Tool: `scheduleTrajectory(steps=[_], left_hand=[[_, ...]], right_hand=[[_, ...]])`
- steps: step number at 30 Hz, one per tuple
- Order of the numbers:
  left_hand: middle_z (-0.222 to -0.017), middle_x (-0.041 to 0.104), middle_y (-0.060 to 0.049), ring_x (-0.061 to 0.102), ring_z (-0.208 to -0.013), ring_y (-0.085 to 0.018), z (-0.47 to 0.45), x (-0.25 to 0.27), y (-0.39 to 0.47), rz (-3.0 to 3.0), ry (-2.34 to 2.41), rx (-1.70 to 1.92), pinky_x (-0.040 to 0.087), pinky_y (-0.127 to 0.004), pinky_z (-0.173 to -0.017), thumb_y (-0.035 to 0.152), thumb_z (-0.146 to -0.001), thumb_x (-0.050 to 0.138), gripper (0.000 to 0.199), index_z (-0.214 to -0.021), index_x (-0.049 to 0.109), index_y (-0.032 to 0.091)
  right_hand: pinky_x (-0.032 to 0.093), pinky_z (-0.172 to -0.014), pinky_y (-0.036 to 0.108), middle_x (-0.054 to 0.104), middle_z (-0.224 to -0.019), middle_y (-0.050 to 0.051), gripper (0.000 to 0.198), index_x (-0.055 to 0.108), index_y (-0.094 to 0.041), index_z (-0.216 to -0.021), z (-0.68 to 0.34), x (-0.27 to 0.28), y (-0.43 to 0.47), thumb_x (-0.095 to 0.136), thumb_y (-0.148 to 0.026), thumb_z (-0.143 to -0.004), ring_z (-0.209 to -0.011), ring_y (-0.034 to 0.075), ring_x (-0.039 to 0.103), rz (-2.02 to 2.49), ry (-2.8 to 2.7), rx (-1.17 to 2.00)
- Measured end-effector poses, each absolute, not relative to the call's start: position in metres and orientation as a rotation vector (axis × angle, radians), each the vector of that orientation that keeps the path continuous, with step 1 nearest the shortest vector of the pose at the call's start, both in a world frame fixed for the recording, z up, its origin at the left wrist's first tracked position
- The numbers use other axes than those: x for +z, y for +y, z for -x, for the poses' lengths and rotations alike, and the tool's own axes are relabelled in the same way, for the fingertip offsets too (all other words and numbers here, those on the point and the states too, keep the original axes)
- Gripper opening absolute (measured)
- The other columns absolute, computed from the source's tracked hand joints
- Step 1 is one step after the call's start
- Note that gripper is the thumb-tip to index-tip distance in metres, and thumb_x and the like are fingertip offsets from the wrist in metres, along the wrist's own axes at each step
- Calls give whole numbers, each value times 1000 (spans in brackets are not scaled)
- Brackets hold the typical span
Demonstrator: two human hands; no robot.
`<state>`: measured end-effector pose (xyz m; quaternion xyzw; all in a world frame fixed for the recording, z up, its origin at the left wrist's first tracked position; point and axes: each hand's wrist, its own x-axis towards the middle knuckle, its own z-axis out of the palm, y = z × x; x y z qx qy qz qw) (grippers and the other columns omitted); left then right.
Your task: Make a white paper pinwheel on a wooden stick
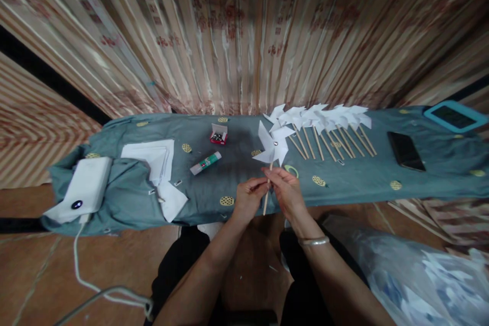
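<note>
A white paper pinwheel with a metal pin at its centre is held upright over the near part of the cloth-covered table. My left hand pinches its wooden stick from the left. From the right, my right hand closes its fingers on the same stick, just under the paper blades. Behind the held one, a row of finished-looking pinwheels lies overlapped, sticks pointing toward me. Left of my hands are a glue stick and a small open red box of shiny pins.
White paper sheets and a folded paper piece lie on the left, near a white power bank with a cable. On the right are a dark phone and a blue-framed tablet. A plastic bag stands on the floor.
</note>
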<state>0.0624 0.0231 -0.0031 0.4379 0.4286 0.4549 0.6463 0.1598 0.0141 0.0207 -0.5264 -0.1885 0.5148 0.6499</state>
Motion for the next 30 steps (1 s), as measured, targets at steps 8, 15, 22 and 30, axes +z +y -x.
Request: scheduleTrajectory(steps=[8, 15, 22, 30], left_hand=[[-79, 76, -5, 66, -75, -17, -66, -2, 22, -903, 947, 1022, 51, -31, -80, 24, -64, 76, 18, -80, 78, 17], [-77, 75, -4, 66, -74, -16, -64, 3, 19, -845, 935, 1046, 52, -32, -81, 25, -62, 76, 19, -79, 78, 16], [-85, 75, -6, 67, -80, -16, -62, 8, 18, -718, 923, 1091, 52, -31, -82, 23, -57, 80, 32, -88, 77, 16], [-85, 74, -5, 63, -73, -12, -52, 12, 15, -770, 959, 1078, 51, -26, -75, 18, -62, 77, 27, -89, 77, 17]], right_hand=[[45, -63, 25, 68, -67, 0, 26, 73, -20, -67, -154, 12, 9, 82, -42, -56, -63, 12, 57, 1230, -525, 1115], [45, -61, 25, 66, -60, -2, 29, 71, -20, -67, -148, 12, 7, 83, -43, -54, -57, 11, 56, 1236, -530, 1070], [44, -60, 26, 66, -59, -3, 23, 69, -21, -60, -158, 32, 25, 83, -36, -49, -57, 11, 54, 1303, -589, 856], [45, -64, 28, 66, -63, -2, 17, 67, -19, -62, -203, 59, 79, 72, -35, -61, -59, 13, 56, 1531, -908, 468]])
